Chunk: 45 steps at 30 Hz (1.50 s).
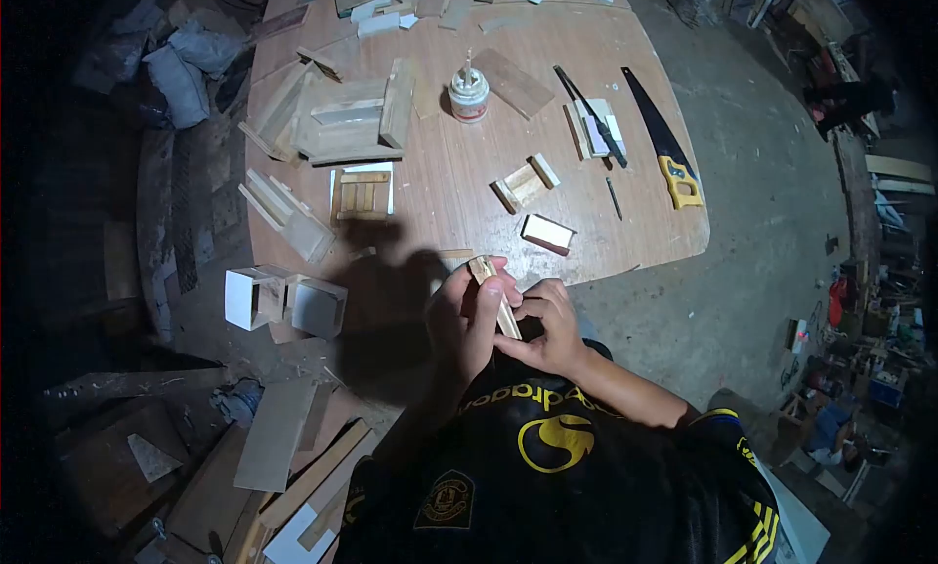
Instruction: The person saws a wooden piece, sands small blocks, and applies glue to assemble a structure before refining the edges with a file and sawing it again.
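Observation:
Close to my chest, at the near edge of the table, my left hand (467,315) is closed around a small narrow wooden piece (506,320), its thumb lying along the top. The fingers of my right hand (555,327) are wrapped around the lower end of the same piece. Its far end points up and away from me; the palms cover part of it. Just beyond my hands lie a small piece with a white face (548,233) and a small U-shaped wooden assembly (525,185).
On the wooden table (440,188) stand a white jar (469,97) with a brush, a yellow-handled handsaw (674,163), a dark file-like tool (601,124) and a pencil (614,199). Wooden box frames (357,119) and a small slatted panel (362,195) lie left. Scraps fill the far end.

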Tool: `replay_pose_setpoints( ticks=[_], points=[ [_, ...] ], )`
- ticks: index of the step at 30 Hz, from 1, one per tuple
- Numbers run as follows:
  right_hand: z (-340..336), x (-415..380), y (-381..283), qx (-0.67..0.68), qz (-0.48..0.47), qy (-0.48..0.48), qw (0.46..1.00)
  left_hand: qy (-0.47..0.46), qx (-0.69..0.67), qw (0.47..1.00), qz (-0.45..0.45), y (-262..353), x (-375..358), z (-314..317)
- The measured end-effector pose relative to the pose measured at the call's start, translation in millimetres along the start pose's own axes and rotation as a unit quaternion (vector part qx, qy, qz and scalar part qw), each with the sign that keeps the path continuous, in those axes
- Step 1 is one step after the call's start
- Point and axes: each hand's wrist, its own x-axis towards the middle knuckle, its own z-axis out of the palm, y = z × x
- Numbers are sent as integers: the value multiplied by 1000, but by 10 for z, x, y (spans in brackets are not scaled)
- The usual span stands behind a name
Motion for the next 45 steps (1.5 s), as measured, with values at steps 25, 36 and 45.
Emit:
replay_pose_setpoints(
  ticks=[25, 36, 45],
  points=[
    [-1446, 917, 2912, -257, 377, -113, 883, 162, 8, 987, -2, -36, 123, 1575],
    [-1910, 970, 2940, 281, 473, -124, 826, 287, 74, 952, 81, 444, 33, 1824],
    [-2204, 1340, 1483, 556, 253, -226, 759, 312, 75, 937, 135, 503, -82, 1906]
  ],
)
